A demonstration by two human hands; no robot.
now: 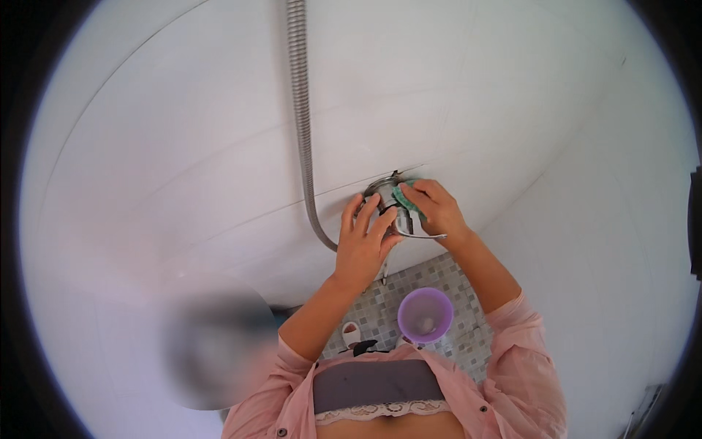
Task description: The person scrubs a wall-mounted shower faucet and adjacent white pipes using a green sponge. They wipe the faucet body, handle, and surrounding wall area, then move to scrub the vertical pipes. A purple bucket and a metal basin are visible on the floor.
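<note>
A chrome shower faucet is mounted on the white wall, its thin lever pointing right. My left hand grips the faucet body from the left, fingers curled over its top and thumb at its lower side. In my right hand is a green scouring pad, pinched and pressed against the right side of the faucet near the wall plate. Both hands cover parts of the faucet, so its lower body shows only in pieces.
A ribbed metal shower hose runs down the wall to the left of the faucet. On the mosaic-tiled floor stands a purple bucket, next to my feet in a light sandal. A dark blurred shape lies at lower left.
</note>
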